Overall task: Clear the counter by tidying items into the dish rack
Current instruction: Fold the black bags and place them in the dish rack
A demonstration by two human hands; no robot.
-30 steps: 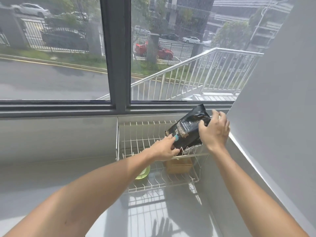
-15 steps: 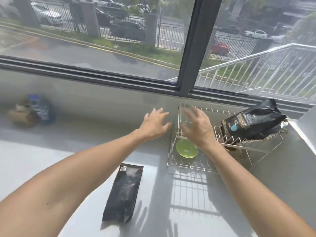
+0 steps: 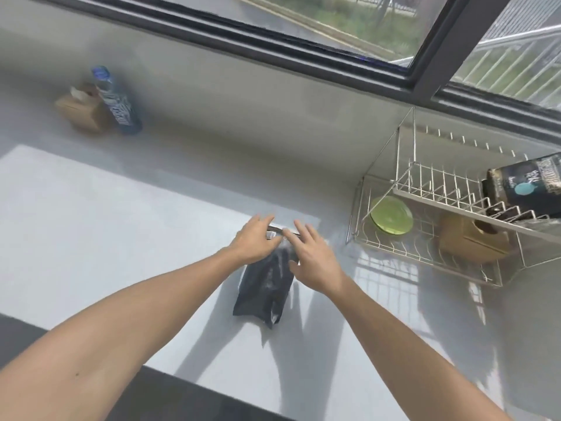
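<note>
A black pouch (image 3: 264, 287) lies flat on the pale surface (image 3: 106, 238), near the middle, its far end under both hands. The left hand (image 3: 255, 241) rests on the pouch's far left corner with fingers curled down onto it; the right hand (image 3: 312, 256) lies on the far right edge, fingers spread and pointing away. Whether either hand has truly closed on the pouch cannot be told, as the fingers are blurred.

To the right, well apart from the pouch, a wire dish rack (image 3: 425, 253) stands against the wall below the window (image 3: 349, 31). On its lower level a green plate (image 3: 391, 220) leans at the left end, and a brown box (image 3: 470, 241) sits at the right. On the upper tier a second dark bag (image 3: 528, 186) with a teal dot lies tilted against the prongs.

At the far left of the surface, by the wall, a blue-labelled bottle (image 3: 117, 101) stands leaning just beside another brown box (image 3: 82, 112); both are blurred.
</note>
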